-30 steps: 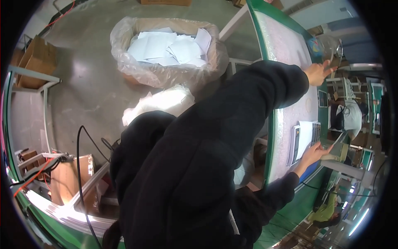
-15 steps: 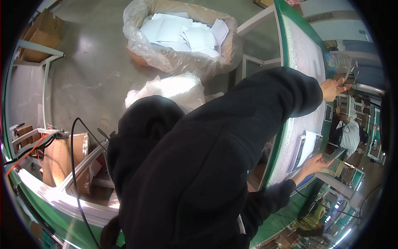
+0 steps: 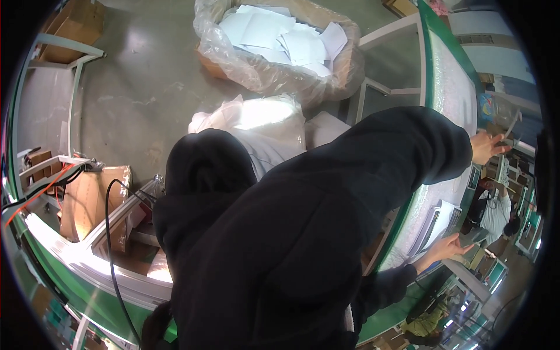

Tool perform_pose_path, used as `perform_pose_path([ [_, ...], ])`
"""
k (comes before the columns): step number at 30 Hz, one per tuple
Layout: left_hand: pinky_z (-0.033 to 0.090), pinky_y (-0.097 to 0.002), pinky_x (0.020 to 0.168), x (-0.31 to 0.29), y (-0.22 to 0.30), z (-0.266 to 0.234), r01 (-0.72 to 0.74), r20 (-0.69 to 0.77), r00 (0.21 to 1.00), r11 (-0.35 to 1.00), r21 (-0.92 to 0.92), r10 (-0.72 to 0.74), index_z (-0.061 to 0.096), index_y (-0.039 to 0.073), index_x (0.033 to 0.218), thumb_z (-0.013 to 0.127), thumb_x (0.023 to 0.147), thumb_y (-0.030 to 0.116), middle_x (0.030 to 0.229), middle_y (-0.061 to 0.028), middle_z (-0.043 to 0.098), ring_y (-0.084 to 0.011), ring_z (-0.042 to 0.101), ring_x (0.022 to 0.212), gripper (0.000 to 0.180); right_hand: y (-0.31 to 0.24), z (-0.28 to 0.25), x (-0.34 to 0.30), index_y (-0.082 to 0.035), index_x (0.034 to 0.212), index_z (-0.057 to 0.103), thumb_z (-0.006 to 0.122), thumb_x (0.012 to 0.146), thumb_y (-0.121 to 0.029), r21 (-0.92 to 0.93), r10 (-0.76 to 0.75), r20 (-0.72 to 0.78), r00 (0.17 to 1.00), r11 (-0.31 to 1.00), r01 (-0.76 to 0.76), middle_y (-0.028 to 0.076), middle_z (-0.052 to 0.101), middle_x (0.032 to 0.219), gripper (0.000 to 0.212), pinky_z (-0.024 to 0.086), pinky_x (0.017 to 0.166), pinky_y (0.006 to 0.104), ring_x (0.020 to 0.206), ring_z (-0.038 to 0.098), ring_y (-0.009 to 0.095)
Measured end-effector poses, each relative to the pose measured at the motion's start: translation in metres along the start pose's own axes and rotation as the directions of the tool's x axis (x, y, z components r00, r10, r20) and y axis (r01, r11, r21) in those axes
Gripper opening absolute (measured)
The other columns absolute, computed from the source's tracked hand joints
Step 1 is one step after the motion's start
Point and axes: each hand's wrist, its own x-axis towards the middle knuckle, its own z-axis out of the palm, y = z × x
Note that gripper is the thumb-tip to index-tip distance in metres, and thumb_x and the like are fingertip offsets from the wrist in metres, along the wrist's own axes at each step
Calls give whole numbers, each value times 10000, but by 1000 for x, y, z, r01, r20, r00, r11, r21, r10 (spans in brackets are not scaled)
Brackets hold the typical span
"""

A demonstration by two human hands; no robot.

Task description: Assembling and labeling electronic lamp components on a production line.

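Note:
My left hand reaches past the far edge of a bench at the right, fingers stretched out and apart. Beside its fingertips is a thin pale strip; I cannot tell whether they touch. Nearer the lower right, my right hand has its thumb and fingers extended apart, with nothing I can make out held in it. A stack of white and dark-edged sheets lies on the bench right beside that hand. Long black sleeves cover both arms, and the upper one hides part of the bench.
The bench has a green edge and a pale padded top. A plastic-lined carton full of white sheets stands on the floor. Nearby are a white bag, cardboard boxes and a black cable. Another person is farther off.
The whole view has shifted, so the carton and bench appear farther right. My left hand sits a little lower in the picture. Both hands stay by the bench's far edge.

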Motion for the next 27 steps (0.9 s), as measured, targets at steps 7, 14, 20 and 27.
perform_pose_path([
  [7,497,-378,646,-6,-2,3,-3,-11,1000,1000,-24,2,324,267,1395,572,716,166,1251,-144,415,-270,621,748,730,4,4,0,-80,1439,99,555,886,-204,-13,-40,-21,999,999,40,168,589,925,727,491,744,396,824,611,312],
  [14,500,-385,643,-9,-1,0,-9,-21,1000,998,-67,7,332,228,1384,581,709,160,1226,-139,428,-286,616,738,722,4,3,1,-68,1437,69,535,894,-200,16,10,-22,1000,1000,-9,176,586,941,728,489,740,401,830,607,310],
  [20,502,-401,658,-9,1,7,-120,-21,993,965,-231,118,339,154,1345,589,683,151,1195,-137,461,-314,612,749,708,7,3,-3,-52,1432,52,518,902,-197,61,20,-68,998,998,-16,186,575,961,720,488,747,397,864,596,305],
  [27,502,-405,645,-25,28,-1,46,193,979,866,-498,59,387,133,1281,628,694,222,966,-79,623,-295,631,769,641,8,0,-3,-36,1425,35,508,921,-167,79,-155,-166,974,982,170,183,574,974,704,486,806,377,890,579,277],
])
